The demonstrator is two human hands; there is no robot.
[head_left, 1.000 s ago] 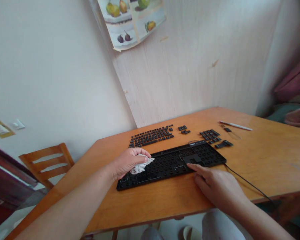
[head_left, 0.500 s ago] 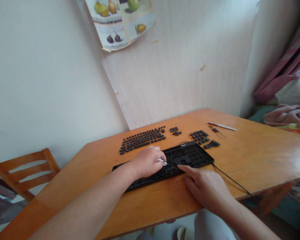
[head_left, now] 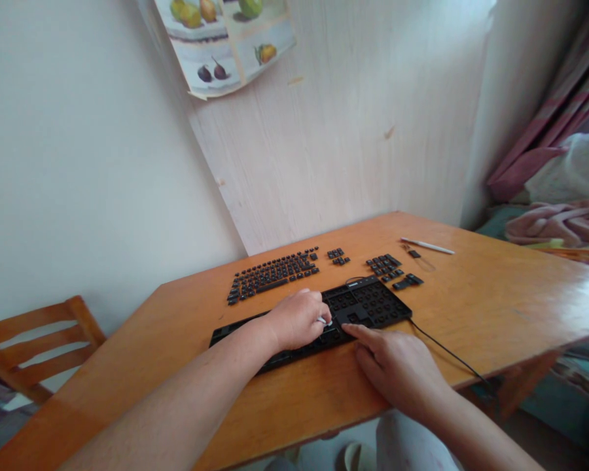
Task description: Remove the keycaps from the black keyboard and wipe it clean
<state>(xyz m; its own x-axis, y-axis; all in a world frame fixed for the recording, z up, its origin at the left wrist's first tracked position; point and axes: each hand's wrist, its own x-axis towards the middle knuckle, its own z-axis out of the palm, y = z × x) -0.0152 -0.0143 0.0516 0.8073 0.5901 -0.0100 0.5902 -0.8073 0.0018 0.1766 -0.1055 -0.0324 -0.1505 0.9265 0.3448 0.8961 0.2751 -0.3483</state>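
Note:
A black keyboard base (head_left: 380,303) without keycaps lies near the table's front edge. My left hand (head_left: 299,317) is closed on a crumpled white tissue (head_left: 326,321) and rests over the middle of the base; only a small bit of the tissue shows past the fingers. To its right, my right hand (head_left: 392,356) lies partly on the table, its index finger stretched out with the tip touching the base's near edge. The left part of the base is hidden behind my left hand and forearm.
Loose black keycaps (head_left: 269,275) stand in rows behind the base, with number-pad keycaps (head_left: 385,266) farther right. A white pen (head_left: 428,246) and a small tool with a wire loop (head_left: 414,254) lie beyond. The keyboard cable (head_left: 446,350) runs off the front edge.
My left hand has moved right along the base with the tissue, from its left part to the middle. My right hand keeps its place on the base. The view has turned slightly right.

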